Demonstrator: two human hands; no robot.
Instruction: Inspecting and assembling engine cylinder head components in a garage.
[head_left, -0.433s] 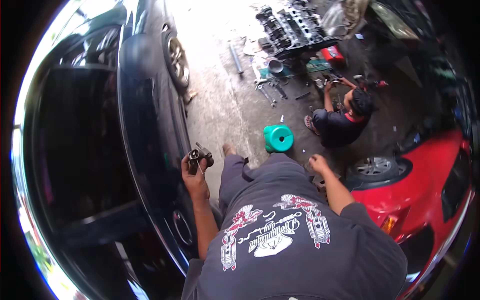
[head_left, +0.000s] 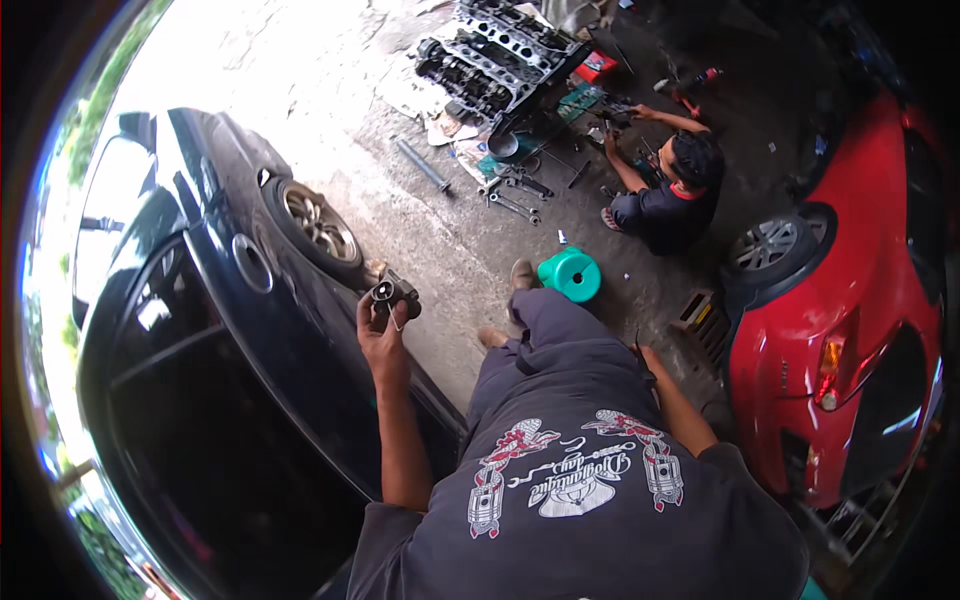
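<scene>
My left hand [head_left: 380,338], raised beside the dark car, is closed around a small dark metal car part [head_left: 403,296]. The part has a round, light-rimmed opening facing up, and a thin pale strip hangs from it over my fingers. Down by my right thigh is my right hand [head_left: 652,362], partly hidden by my trousers. Its fingers do not show clearly. A thin dark line shows near its tip, and I cannot make out what that is.
The dark car [head_left: 300,300] stands close on my left, a red car [head_left: 800,380] on my right. Ahead are a green stool [head_left: 572,275], a squatting person [head_left: 680,190], wrenches [head_left: 515,205], a metal tube [head_left: 422,165], a bowl [head_left: 503,146], an engine cylinder head [head_left: 490,62] and a red container [head_left: 597,66].
The whole view has swung round, and both my shoes now show. My right hand has gone from in front of my hip to partly behind my thigh. The left still holds the part.
</scene>
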